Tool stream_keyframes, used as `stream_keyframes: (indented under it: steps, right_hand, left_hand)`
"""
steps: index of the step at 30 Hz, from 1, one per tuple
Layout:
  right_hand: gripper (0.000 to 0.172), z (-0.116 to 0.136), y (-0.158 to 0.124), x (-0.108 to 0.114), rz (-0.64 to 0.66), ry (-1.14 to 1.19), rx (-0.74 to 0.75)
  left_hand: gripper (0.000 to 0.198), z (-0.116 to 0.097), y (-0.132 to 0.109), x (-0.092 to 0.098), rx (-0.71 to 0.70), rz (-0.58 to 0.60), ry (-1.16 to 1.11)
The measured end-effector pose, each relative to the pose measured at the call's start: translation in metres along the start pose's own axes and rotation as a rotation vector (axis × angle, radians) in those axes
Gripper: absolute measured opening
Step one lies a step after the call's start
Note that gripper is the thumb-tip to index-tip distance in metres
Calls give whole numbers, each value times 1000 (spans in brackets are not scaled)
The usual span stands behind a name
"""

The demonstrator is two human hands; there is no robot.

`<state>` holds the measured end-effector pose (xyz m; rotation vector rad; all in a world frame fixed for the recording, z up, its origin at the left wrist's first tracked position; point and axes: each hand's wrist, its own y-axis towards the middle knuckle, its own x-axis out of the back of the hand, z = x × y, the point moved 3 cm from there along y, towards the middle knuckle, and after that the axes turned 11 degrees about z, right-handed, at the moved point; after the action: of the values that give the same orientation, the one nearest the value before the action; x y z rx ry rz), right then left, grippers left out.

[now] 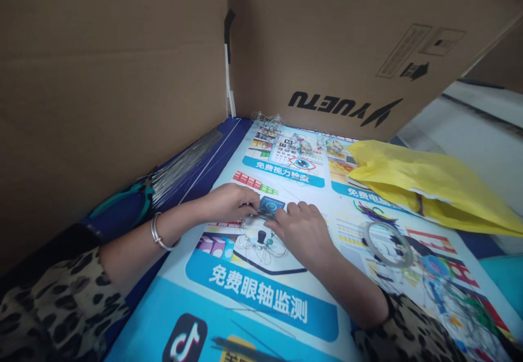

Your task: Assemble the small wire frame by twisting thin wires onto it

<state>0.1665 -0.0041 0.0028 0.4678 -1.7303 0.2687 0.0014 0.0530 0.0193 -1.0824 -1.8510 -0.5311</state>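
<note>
In the middle of the printed sheet, my left hand (237, 201) and my right hand (304, 231) come close together with thumbs and fingers pinched. Between them they hold a thin wire piece (265, 250), whose fine loops hang below the fingertips and carry small beads, one of them teal. The pinched part is partly covered by the fingers and too fine to see clearly. A bundle of straight silver wires (183, 174) lies beyond my left forearm, with teal-handled pliers (126, 204) at its near end.
Cardboard panels (318, 41) stand at the back and left. A yellow bag (425, 182) lies at the right, near a wire coil (388, 245). Tangled coloured wires (461, 307) are at lower right; beaded wire pieces (267, 122) lie at the back. Dark strips (245, 348) lie in front.
</note>
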Motion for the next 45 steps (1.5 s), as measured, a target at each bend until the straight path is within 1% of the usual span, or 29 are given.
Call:
stream_keyframes:
  steps: [5,10,14,19,29,37,45]
  right_hand:
    - [35,-4,2,-1,3,3,39]
    - [34,-9,4,-2,22,-2,52]
    - [34,-8,4,-2,16,-8,53]
    - [34,-5,3,1,8,-10,35]
    - [34,-7,6,-1,48,6,43]
    - [35,-2,5,3,33,-2,4]
    - [36,1,4,2,40,1,-3]
  left_hand:
    - [9,-1,-1,-2,-55,-7,1]
    - [10,0,-1,-2,-70,-20,22]
    - [9,2,-1,-3,-93,-26,21]
    - [10,3,-1,-3,-95,-19,17]
    - [11,3,-1,-3,-115,-20,-11]
    - [11,1,0,-2,-108,-15,-55]
    - [13,0,0,-2,-124,-18,-106]
